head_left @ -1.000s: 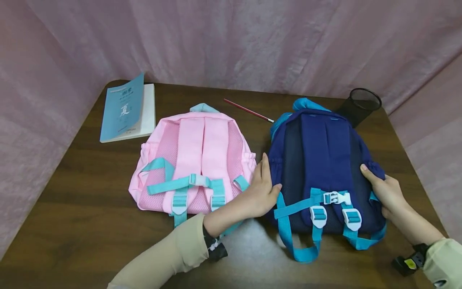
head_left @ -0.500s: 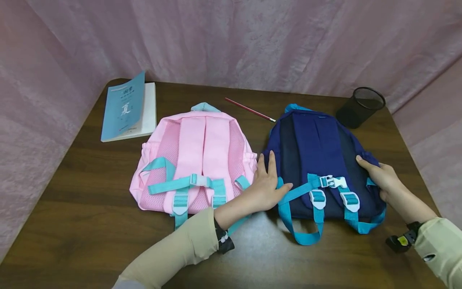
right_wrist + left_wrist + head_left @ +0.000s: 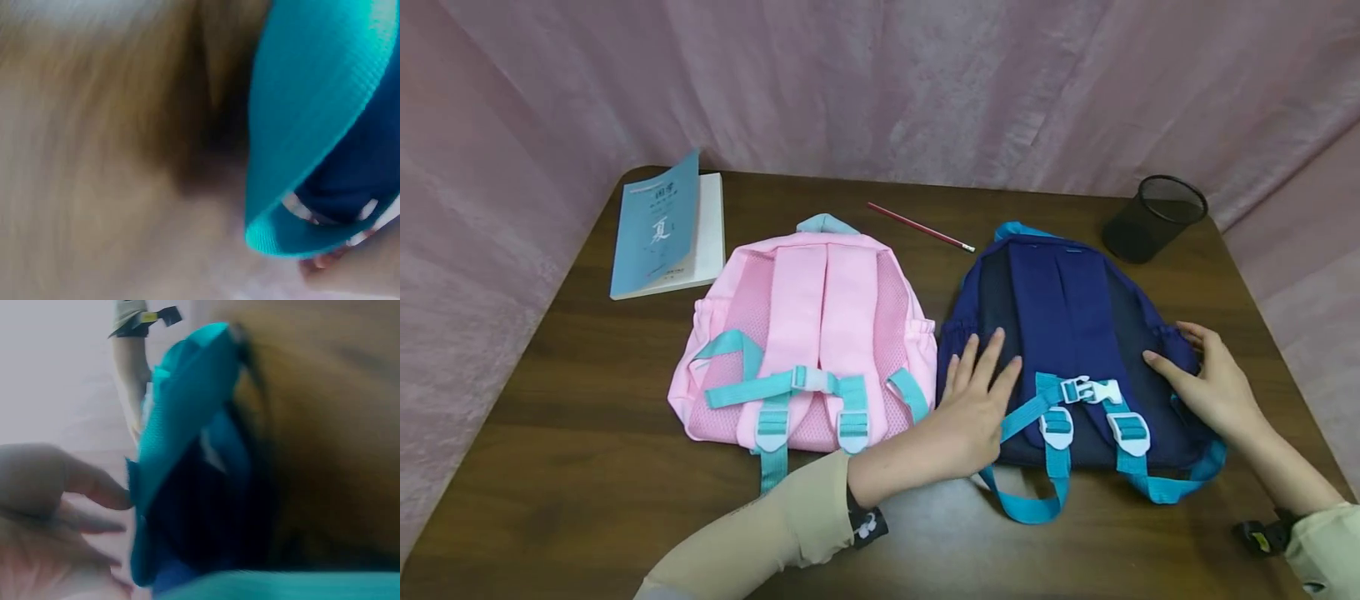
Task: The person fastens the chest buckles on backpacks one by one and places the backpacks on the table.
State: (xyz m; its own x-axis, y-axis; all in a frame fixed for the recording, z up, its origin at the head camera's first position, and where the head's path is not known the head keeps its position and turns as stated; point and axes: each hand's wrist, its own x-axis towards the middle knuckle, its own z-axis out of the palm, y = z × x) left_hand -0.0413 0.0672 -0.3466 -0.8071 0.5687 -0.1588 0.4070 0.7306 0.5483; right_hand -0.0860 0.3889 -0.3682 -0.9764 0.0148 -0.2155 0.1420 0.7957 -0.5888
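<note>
A navy backpack (image 3: 1063, 333) lies straps-up on the right of the table, with turquoise webbing and a white buckle (image 3: 1090, 390) across its shoulder straps. My left hand (image 3: 973, 417) is over its lower left side, fingers spread and straight. At the bag's right side pocket is my right hand (image 3: 1213, 383), thumb over the back panel and fingers loosely parted along the edge. Turquoise webbing (image 3: 187, 412) stands beside my left fingers in the left wrist view. A turquoise strap loop (image 3: 312, 125) fills much of the right wrist view. To the left lies a pink backpack (image 3: 823, 283), also straps-up.
A blue-covered book (image 3: 658, 225), its cover lifted, lies at the back left of the brown table (image 3: 550, 417). Behind the bags are a red pencil (image 3: 917, 225) and a black mesh pen holder (image 3: 1153, 221). Pink curtains (image 3: 880, 92) hang close around the table.
The navy backpack's top has come down, uncovering more of the pen holder. My left hand has moved right, onto the bag's lower left side. My right hand has loosened at the right edge.
</note>
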